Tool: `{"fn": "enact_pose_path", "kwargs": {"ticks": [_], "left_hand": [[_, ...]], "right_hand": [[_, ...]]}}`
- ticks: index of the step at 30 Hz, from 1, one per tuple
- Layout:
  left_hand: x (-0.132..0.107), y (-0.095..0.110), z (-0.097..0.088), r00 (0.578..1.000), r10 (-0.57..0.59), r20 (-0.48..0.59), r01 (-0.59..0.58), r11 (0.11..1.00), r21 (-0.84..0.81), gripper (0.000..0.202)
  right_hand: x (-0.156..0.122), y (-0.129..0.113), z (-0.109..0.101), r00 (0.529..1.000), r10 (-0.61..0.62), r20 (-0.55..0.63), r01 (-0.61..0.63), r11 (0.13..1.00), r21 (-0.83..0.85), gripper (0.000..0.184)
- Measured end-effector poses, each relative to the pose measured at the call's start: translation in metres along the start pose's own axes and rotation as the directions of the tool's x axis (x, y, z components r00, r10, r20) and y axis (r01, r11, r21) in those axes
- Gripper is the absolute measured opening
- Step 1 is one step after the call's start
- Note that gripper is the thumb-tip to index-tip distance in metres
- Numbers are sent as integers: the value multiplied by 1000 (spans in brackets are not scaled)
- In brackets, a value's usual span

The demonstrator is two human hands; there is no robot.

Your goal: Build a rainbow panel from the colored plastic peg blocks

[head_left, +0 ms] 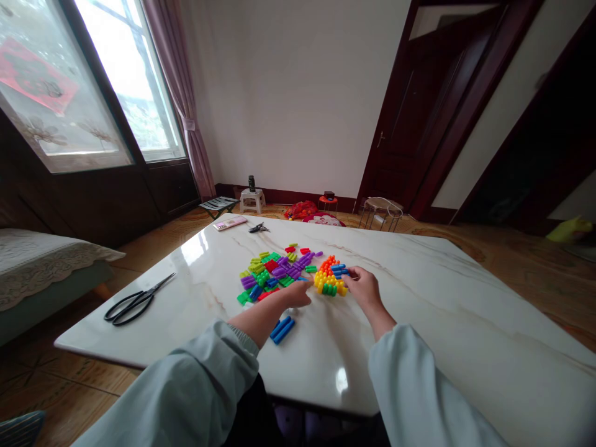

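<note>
Supporting surface: white marble table (419,323).
Loose bricks: mixed-colour pile (274,273), mid-table.
Scissors (135,305): black, well left of pile.
Right hand (365,288): fingers pinched on brick cluster (328,280).
Left hand (298,293): fingertips against its left side; grip unclear.
Cluster position: between hands, just right of pile.

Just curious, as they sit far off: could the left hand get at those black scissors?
Probably yes: the scissors lie alone on the table, left of the left hand, with nothing between.

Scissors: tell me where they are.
In the head view, the scissors lie near the left edge of the table, well left of the block pile.
</note>
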State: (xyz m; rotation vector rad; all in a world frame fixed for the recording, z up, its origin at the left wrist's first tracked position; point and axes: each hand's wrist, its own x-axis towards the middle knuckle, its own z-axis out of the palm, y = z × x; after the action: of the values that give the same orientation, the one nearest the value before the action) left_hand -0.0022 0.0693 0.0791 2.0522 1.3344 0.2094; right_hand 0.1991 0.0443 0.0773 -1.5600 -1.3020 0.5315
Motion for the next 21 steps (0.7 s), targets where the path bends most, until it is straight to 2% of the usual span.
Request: {"fn": "enact_pose_path", "kwargs": {"ticks": [6,11,15,21], "left_hand": [[0,4,0,981,187,-59,-168,955,243,63],[2,9,6,985,159,-68,-116,898,424,65],[2,11,7,988,132,-77,-84,889,451,59],[5,13,5,981,148,-126,-87,913,398,40]], "right_hand": [[0,4,-4,999,38,10,-36,991,-127,24],[-1,3,-3,999,36,23,-32,991,-133,23],[-2,2,-2,999,23,24,-20,992,-121,22],[-2,1,-2,999,25,31,-21,992,-121,22]]}}
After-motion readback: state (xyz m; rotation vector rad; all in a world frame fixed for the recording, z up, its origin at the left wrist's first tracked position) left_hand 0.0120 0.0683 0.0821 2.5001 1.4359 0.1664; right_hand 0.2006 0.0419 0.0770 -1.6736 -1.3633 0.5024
